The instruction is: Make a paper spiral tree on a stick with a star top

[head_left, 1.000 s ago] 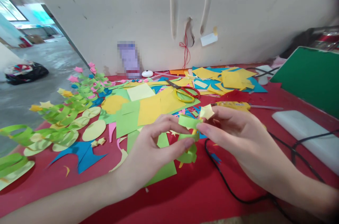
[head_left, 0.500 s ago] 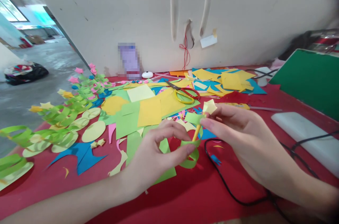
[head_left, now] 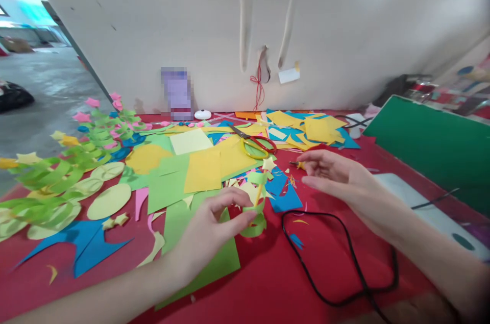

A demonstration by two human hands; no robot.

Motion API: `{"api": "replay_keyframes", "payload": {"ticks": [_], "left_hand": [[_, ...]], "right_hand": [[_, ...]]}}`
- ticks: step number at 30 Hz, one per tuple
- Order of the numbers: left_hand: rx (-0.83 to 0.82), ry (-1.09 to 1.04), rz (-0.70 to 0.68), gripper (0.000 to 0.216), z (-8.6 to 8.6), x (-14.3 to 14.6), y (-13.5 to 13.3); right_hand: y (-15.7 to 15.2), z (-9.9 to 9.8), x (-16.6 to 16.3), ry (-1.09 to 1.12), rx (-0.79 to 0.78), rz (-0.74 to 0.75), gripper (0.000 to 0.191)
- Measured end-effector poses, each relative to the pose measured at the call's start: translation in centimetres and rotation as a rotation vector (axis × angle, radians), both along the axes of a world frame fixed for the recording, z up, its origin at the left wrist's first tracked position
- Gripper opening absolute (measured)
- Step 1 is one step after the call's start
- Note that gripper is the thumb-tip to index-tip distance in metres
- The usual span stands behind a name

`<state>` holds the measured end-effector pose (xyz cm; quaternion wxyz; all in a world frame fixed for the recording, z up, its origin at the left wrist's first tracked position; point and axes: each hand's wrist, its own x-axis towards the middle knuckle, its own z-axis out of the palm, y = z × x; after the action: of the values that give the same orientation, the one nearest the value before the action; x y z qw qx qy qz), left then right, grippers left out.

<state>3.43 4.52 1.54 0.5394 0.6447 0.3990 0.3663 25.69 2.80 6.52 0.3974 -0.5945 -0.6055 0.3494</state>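
Note:
My left hand [head_left: 212, 224] pinches a small paper tree [head_left: 257, 201]: a green spiral strip around a yellow stem with a pale yellow star on top. It stands upright just above the red table [head_left: 268, 283]. My right hand [head_left: 337, 178] hovers to the right of it, fingers loosely spread, with nothing in them. Just beyond its fingertips lies a yellow glue gun [head_left: 298, 164], partly hidden by the hand.
Yellow-handled scissors [head_left: 256, 146] lie on loose yellow, green and blue paper sheets [head_left: 199, 171]. Several finished green paper trees [head_left: 65, 171] line the table's left edge. A black cable [head_left: 344, 257] loops near my right arm. A green board [head_left: 436, 145] leans at the right.
My right hand has let go of the tree's star and moved away to the right. My left hand alone now holds the tree, lower down. The camera has tilted and shifted slightly.

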Motion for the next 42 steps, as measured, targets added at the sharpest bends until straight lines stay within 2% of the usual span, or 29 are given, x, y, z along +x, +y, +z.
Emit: {"api": "replay_keyframes", "payload": {"ticks": [2, 6, 9, 11, 14, 16, 20, 24, 31, 37, 40, 42], "left_hand": [[-0.039, 0.007, 0.015, 0.011, -0.2, 0.0, 0.1], [-0.149, 0.027, 0.026, 0.012, -0.2, 0.1, 0.0], [-0.228, 0.035, 0.02, 0.013, 0.0, 0.3, -0.1], [-0.248, 0.028, 0.009, 0.014, -0.1, 0.4, -0.1], [-0.261, 0.017, -0.023, 0.017, -0.4, 0.3, -0.3], [-0.26, 0.016, -0.057, 0.018, -0.7, 0.2, -0.5], [-0.196, 0.016, -0.092, 0.017, -1.0, 0.1, -0.7], [-0.138, 0.03, -0.115, 0.016, -0.8, 0.1, -0.7], [-0.11, 0.023, -0.12, 0.013, -0.9, 0.1, -0.6], [-0.081, -0.014, -0.117, 0.009, -0.8, 0.2, -0.7], [-0.091, 0.014, -0.109, 0.009, -0.6, 0.3, -0.8], [-0.09, 0.038, -0.096, 0.01, -0.6, 0.3, -0.7]], "right_hand": [[-0.1, -0.8, 2.1, -0.118, -0.015, -0.062, 0.035], [0.1, -2.7, 6.0, -0.235, -0.018, -0.22, 0.03], [0.3, -3.7, 7.2, -0.281, 0.021, -0.309, 0.028], [0.2, -3.9, 6.7, -0.294, 0.054, -0.325, 0.026], [-0.4, -3.0, 4.3, -0.285, 0.113, -0.283, 0.02], [-0.8, -1.9, 2.2, -0.258, 0.147, -0.211, 0.018], [-1.0, 0.1, -1.6, -0.161, 0.148, 0.026, 0.018], [-0.4, 1.0, -3.5, -0.074, 0.083, 0.077, 0.017], [0.3, 0.5, -4.0, 0.054, 0.05, 0.067, 0.016], [-0.1, 1.1, -4.0, -0.005, 0.052, 0.091, 0.019], [-0.2, 1.3, -2.2, -0.116, 0.137, 0.048, 0.028], [0.0, 0.7, 0.2, -0.412, 0.154, -0.064, 0.03]]}}
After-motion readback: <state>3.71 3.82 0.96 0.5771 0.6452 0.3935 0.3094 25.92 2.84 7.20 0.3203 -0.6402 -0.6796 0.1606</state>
